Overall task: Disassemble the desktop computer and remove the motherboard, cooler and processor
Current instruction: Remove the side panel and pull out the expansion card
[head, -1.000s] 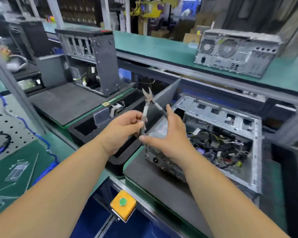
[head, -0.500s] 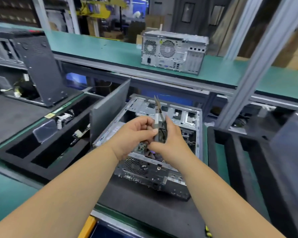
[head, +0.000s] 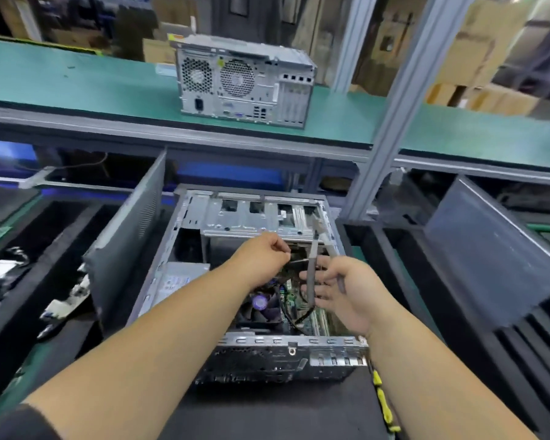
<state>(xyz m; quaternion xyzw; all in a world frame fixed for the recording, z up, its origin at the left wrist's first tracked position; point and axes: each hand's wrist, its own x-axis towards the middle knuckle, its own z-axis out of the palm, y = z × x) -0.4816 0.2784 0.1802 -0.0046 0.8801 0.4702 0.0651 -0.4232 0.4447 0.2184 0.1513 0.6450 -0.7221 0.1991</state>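
An open desktop case [head: 267, 342] lies on its side on a dark mat in front of me. Inside it are the cooler fan [head: 261, 303] with a purple sticker, the green motherboard [head: 299, 301] and black cables. My right hand [head: 346, 293] holds grey-handled pliers [head: 311, 268] over the board, with the handles spread and the jaws pointing away from me. My left hand [head: 262, 257] hovers just left of the pliers with its fingers curled. Whether it pinches a thin wire there is unclear.
A grey side panel [head: 131, 236] leans against the case's left side. Black foam bins [head: 29, 258] with loose parts lie to the left, more bins and another panel [head: 489, 246] to the right. A second computer [head: 245, 84] stands on the green conveyor behind an aluminium post [head: 391, 100].
My view swung right and down onto the open case. My left hand let go of the pliers, which now sit only in my right hand, lower and over the motherboard.
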